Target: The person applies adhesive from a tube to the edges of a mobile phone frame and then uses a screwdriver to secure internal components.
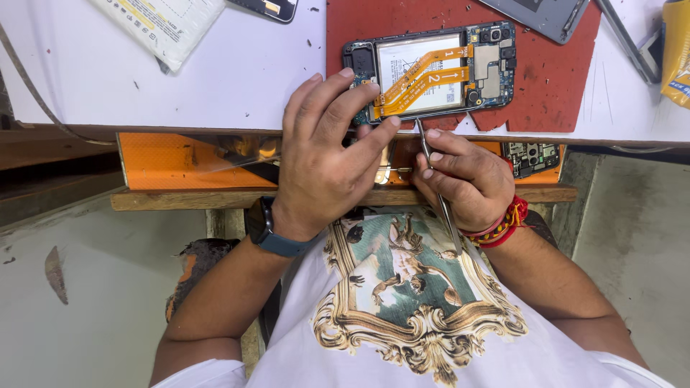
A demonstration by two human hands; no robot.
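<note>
White cotton of the person's shirt (402, 359) is filling the bottom of the view, printed with an ornate gold frame around a green scene. Above it both forearms are reaching up to the surface (215, 79), a white, scuffed board with a worn edge.

Left hand (323, 162) is wearing a dark blue band (269, 231) on the wrist and is pressing down on the lower left corner of the phone (431, 72); its fingers (338, 100) are lying spread and bent over the frame, steadying it rather than closing around it.

Right hand (467, 179), with red and yellow threads (503, 224) tied at the wrist, is pinching a thin metal tool (435, 179), seemingly tweezers. Its fingers are closed on the shaft, and the pointed tip is touching the lower edge of the phone, just beside the left fingertips.

That phone is lying face down with its back off, on a rough, torn red mat (560, 86) near the front edge of the surface. Inside it are showing a pale rectangular battery, two orange ribbon cables (420, 75) crossing it diagonally, and a dark circuit board at the right end.

An orange textured drawer (165, 158) is hanging open under the surface, holding a small circuit board (530, 156) at its right end. A white padded pouch (162, 25) is lying at the top left, a grey flat panel (546, 16) at the top right.
</note>
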